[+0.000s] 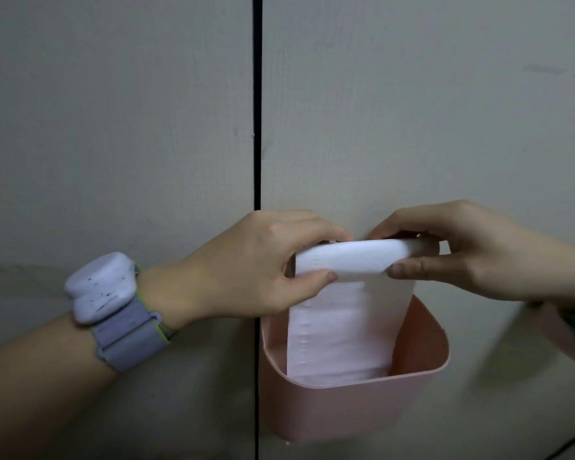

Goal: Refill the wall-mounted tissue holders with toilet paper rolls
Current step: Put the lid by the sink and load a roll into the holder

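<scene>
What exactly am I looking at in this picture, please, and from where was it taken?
There is no machine here: a person works with two bare hands, and the single picture comes from a wide-angle camera worn on the head, looking forward and down. The left hand and the right hand each pinch one end of a white toilet paper roll, held level in front of a grey panelled wall. A loose strip of paper hangs from the roll down into a pink holder fixed to the wall below. A grey strap with a pale device sits on the left wrist.
</scene>
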Demonstrator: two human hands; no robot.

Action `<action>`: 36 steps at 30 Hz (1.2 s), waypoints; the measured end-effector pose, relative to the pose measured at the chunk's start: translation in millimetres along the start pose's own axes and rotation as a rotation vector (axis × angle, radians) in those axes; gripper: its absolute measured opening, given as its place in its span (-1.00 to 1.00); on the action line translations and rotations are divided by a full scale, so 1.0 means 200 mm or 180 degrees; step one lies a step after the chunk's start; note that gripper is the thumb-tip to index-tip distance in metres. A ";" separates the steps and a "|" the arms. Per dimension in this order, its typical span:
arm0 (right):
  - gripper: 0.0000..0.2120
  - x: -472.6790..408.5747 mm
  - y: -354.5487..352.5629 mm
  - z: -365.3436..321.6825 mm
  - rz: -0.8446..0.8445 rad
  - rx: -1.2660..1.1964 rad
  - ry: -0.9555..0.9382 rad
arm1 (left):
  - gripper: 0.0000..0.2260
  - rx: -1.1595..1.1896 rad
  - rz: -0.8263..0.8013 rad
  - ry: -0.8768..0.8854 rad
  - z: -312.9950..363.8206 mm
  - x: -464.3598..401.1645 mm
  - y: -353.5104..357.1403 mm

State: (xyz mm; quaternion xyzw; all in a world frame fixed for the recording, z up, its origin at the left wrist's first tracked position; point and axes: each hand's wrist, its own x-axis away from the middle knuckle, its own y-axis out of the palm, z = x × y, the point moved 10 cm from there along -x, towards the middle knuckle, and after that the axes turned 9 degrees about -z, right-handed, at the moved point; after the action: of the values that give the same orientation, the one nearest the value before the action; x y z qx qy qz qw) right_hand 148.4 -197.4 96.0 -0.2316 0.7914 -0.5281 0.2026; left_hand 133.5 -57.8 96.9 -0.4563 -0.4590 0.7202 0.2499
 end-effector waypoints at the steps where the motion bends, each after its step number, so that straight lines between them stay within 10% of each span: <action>1: -0.80 0.01 0.00 0.02 -0.0016 0.0000 0.0038 | -0.73 0.0007 -0.0028 -0.0007 0.00 -0.01 0.02; 33: -0.81 -0.15 0.60 -0.05 -0.1498 0.1018 -0.0195 | -0.94 0.0195 -0.0834 0.0146 -0.04 0.14 0.21; 36: -0.77 -0.14 0.62 0.02 -0.1681 0.1129 0.0016 | -0.72 0.0430 -0.0816 0.0227 -0.05 0.17 0.21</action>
State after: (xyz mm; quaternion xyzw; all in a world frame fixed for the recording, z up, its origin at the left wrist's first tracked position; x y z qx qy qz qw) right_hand 154.0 -143.1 -18.6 -0.3888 0.6000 -0.6929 0.0937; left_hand 128.4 -46.0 42.3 -0.4013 -0.4549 0.6950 0.3860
